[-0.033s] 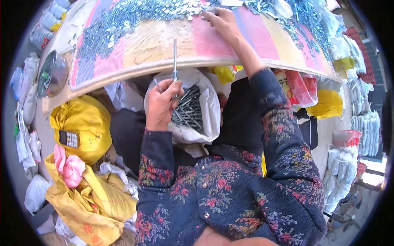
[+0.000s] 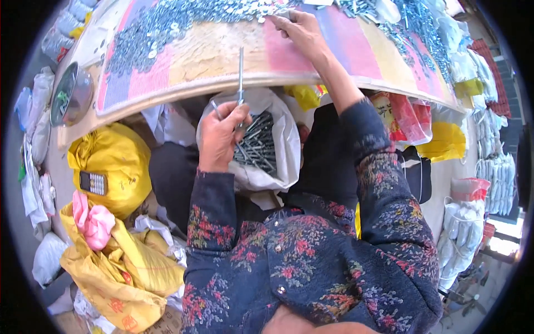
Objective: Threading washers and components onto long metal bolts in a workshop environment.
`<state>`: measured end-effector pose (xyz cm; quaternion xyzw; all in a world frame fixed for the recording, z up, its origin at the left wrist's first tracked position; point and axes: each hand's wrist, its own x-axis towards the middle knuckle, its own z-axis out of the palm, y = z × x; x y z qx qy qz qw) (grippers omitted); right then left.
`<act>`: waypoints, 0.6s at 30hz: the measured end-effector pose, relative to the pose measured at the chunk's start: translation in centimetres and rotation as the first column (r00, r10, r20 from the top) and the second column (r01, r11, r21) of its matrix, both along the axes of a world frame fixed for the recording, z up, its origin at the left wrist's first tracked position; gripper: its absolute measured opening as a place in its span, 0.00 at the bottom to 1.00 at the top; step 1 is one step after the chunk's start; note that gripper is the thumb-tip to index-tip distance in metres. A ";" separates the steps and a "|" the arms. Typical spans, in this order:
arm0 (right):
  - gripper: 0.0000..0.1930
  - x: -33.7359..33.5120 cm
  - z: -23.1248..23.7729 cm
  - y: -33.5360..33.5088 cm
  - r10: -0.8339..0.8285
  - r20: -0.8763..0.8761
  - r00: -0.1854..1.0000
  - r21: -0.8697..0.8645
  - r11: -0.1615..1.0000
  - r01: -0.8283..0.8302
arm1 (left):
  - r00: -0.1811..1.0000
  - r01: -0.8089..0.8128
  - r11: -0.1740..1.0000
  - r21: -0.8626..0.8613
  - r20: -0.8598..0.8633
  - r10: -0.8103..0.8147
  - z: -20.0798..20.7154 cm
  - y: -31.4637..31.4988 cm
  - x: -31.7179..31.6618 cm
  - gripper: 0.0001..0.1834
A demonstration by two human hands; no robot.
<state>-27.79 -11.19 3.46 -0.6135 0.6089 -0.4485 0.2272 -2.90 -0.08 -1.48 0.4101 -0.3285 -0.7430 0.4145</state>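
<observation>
Hands (image 2: 303,33) at striped tabletop (image 2: 289,58) strewn with washers (image 2: 161,30), bags (image 2: 125,183) around.

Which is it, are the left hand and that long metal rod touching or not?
Touching. The head view shows the left hand gripping the long metal rod by its lower part, with the rest sticking out above the grip.

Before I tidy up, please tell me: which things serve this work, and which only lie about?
Likely in use: long metal rod in left hand; washers at right hand; white sack of bolts.
Apparently lying about: calculator; pink bundle; clear bowl.
</observation>
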 end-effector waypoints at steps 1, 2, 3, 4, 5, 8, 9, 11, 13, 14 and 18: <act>0.18 1.5 0.3 2.0 -0.005 0.000 1.000 0.007 1.000 0.005 | 1.000 0.013 1.000 0.004 -0.006 -0.013 0.4 0.1 -0.3 0.08; 0.16 3.0 0.3 3.3 0.057 0.098 0.994 0.001 0.998 -0.058 | 1.000 0.012 1.000 0.008 -0.002 -0.012 0.3 0.2 -0.2 0.08; 0.14 4.0 0.5 4.1 0.119 0.192 0.974 -0.013 0.993 -0.119 | 0.999 0.026 1.000 -0.006 -0.022 -0.026 0.3 0.2 -0.1 0.07; 0.14 4.5 0.9 4.9 0.121 0.192 0.974 -0.013 0.993 -0.121 | 0.998 0.038 0.999 -0.020 -0.042 -0.039 0.2 0.4 0.1 0.07; 0.13 4.8 1.2 5.4 0.175 0.167 0.970 0.044 0.982 -0.185 | 0.998 0.050 0.998 -0.040 -0.044 -0.052 0.2 0.5 0.2 0.09; 0.12 4.9 1.8 5.5 0.298 0.169 0.939 0.073 0.947 -0.314 | 0.996 0.080 0.996 -0.026 -0.035 -0.081 0.9 1.0 0.6 0.06; 0.12 4.9 2.2 5.3 0.343 0.140 0.929 0.085 0.930 -0.356 | 0.996 0.073 0.997 -0.028 -0.039 -0.074 0.9 1.0 0.9 0.06; 0.13 5.7 3.7 5.6 0.372 0.097 0.923 0.109 0.918 -0.382 | 0.986 0.124 0.992 0.000 -0.114 -0.124 0.6 0.8 1.5 0.05; 0.14 6.2 4.0 4.7 0.390 -0.046 0.919 0.141 0.914 -0.381 | 0.980 0.102 0.994 0.032 -0.177 -0.095 0.0 0.4 2.3 0.05; 0.14 6.4 4.3 4.6 0.394 -0.190 0.899 0.167 0.916 -0.366 | 0.968 0.093 0.994 0.060 -0.238 -0.076 -0.1 0.2 2.5 0.05; 0.14 10.5 2.2 6.2 0.433 -0.104 0.895 0.281 0.876 -0.391 | 0.989 -0.043 0.998 -0.046 -0.144 0.036 0.1 0.0 2.9 0.05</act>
